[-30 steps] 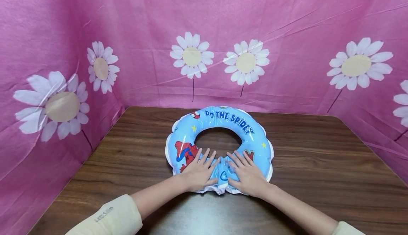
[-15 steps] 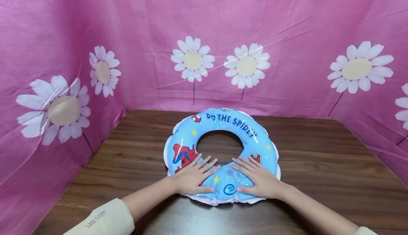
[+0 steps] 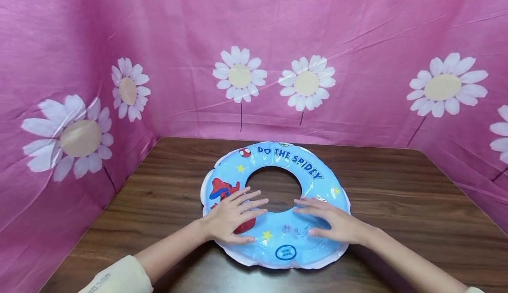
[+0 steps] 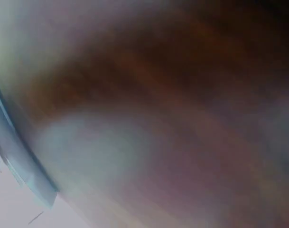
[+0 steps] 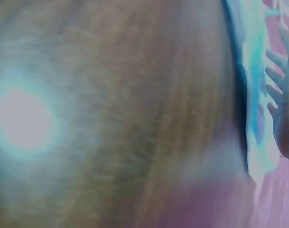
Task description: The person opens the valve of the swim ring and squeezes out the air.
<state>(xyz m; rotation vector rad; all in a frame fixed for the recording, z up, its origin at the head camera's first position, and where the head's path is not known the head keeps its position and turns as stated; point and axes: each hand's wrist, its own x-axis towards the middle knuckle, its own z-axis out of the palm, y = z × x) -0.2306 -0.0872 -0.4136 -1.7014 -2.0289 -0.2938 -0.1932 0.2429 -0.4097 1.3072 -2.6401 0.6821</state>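
A light-blue inflated swim ring (image 3: 293,235) with Spider-Man prints and the words "DO THE SPIDEY" lies on the brown wooden table (image 3: 158,204). My left hand (image 3: 234,218), fingers spread and straight, is over its near left part, beside a red figure print. My right hand (image 3: 337,222) is over the near right part, its fingers reaching toward the central hole. A clear valve (image 3: 286,229) shows on the ring between the hands. At the edge of the right wrist view, the ring (image 5: 254,85) appears side-on with fingers (image 5: 275,76) close to it.
Pink cloth (image 3: 190,28) printed with white daisies hangs behind the table and along both sides. Wood grain and a bright glare fill most of the right wrist view; the left wrist view is mostly blurred table.
The ring's near part, earlier pressed in and wrinkled under the hands, now looks full and smooth, reaching closer to the front. Both hands have moved apart, uncovering the valve and star print.
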